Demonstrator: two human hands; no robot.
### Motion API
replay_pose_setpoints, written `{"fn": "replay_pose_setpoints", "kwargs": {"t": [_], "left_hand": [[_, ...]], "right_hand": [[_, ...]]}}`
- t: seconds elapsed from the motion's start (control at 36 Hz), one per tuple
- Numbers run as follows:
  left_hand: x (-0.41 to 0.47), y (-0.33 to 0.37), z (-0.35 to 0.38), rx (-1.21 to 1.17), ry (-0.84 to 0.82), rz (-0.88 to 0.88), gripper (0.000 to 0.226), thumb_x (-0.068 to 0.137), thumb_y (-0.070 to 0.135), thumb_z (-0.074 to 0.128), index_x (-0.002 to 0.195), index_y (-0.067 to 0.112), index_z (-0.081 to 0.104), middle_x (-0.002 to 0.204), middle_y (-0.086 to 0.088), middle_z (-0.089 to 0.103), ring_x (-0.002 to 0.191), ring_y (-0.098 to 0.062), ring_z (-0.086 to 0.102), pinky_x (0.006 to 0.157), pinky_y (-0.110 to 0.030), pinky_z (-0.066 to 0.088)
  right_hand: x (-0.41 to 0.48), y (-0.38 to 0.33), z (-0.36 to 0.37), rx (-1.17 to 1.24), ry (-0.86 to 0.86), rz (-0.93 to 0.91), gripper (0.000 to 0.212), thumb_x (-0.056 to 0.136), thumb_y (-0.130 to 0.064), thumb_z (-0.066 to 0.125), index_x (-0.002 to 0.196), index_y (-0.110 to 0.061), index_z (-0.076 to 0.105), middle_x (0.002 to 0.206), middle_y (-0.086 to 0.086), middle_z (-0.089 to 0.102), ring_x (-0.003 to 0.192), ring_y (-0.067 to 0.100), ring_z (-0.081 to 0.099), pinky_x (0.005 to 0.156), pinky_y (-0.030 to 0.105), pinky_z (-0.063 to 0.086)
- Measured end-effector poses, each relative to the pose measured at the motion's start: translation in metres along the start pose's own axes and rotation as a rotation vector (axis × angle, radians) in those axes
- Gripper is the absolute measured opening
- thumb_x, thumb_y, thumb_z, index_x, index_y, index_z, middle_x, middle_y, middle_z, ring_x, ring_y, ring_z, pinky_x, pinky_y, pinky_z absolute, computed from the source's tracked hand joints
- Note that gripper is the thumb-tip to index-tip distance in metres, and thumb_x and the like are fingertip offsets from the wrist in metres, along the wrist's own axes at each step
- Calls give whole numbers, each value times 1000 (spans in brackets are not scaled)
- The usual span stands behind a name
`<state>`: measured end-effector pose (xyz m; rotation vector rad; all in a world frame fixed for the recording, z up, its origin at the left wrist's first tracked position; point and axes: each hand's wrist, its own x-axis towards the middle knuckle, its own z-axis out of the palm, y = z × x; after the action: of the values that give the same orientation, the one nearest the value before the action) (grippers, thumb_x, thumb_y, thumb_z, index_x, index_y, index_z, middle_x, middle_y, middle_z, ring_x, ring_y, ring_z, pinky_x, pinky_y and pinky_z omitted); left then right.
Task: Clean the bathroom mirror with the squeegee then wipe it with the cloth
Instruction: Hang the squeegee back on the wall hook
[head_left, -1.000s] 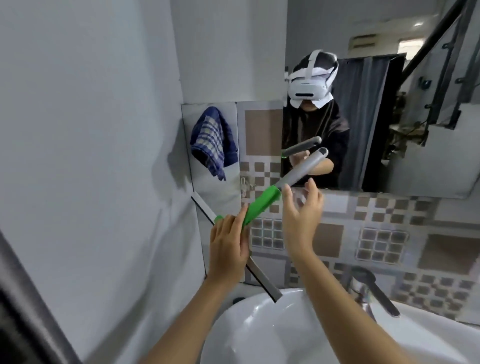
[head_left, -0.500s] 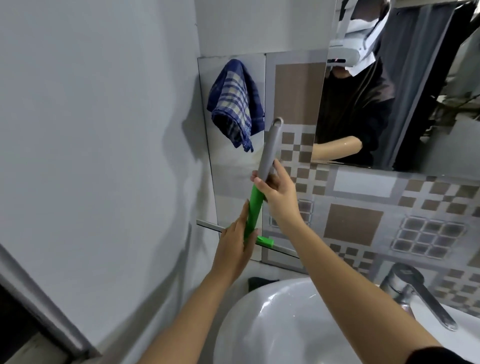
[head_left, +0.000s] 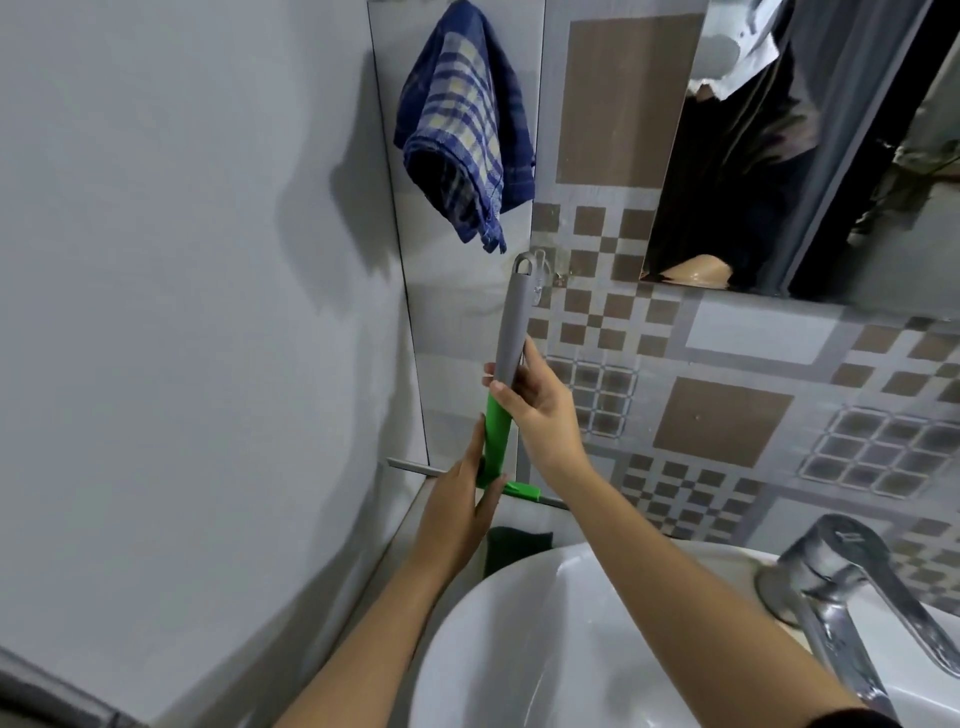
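Fingers (head_left: 511, 402) of right hand (head_left: 540, 415) curled round squeegee (head_left: 511, 332), gripping where smooth grey handle meets shiny green part. Left hand (head_left: 457, 512) lower down, fingers fairly straight, pressed flat against green neck near thin blade bar (head_left: 415, 467); cannot tell if really gripping. Squeegee standing upright, flat against tiled wall, grey tip with small hanging loop right up at a little wall hook (head_left: 543, 270). Soft checked cloth (head_left: 465, 122), blue and pale yellow, hanging bunched above, on wall just left of mirror (head_left: 779, 156). Mirror smooth and shiny, up at top right. Tiles (head_left: 722, 421) with brown and grey squares below. Round white sink (head_left: 545, 649) underneath, glossy. Silver metal tap (head_left: 852, 587) at right.
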<state>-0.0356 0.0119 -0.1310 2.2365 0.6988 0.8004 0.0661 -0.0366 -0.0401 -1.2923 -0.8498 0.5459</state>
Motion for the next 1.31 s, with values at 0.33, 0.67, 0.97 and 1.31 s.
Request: {"fn": "replay_pose_setpoints", "kwargs": {"t": [0.33,0.67,0.97,1.31], "left_hand": [[2,-10,17,-73,-55,-52,67,91,34,53,134,47,3,124,-1,61,106,-14,60,89,-27,49],[4,-16,30,-63,-108,-40,69,92,36,52,134,49,-2,132,-5,55,112,-19,58,94,-35,50],[14,-24,35,-23,-90,-10,69,92,33,52,131,53,-1,134,-6,53,113,-21,57,93,-33,49],[20,-20,28,-131,-214,-63,51,98,35,36,140,48,10,132,0,53,118,-13,52,98,-30,43]], "right_hand": [[3,19,-7,-10,11,45,63,88,-2,55,144,-17,30,115,5,63,109,16,60,97,31,49],[0,29,-18,9,26,84,63,87,-1,56,143,-18,30,125,12,59,114,19,58,98,28,47],[9,36,-17,-30,27,122,64,88,-3,55,143,-20,28,130,9,57,121,19,53,104,36,43],[9,28,-25,-296,60,59,58,88,-10,59,140,-20,36,130,2,56,122,17,50,105,40,41]]}}
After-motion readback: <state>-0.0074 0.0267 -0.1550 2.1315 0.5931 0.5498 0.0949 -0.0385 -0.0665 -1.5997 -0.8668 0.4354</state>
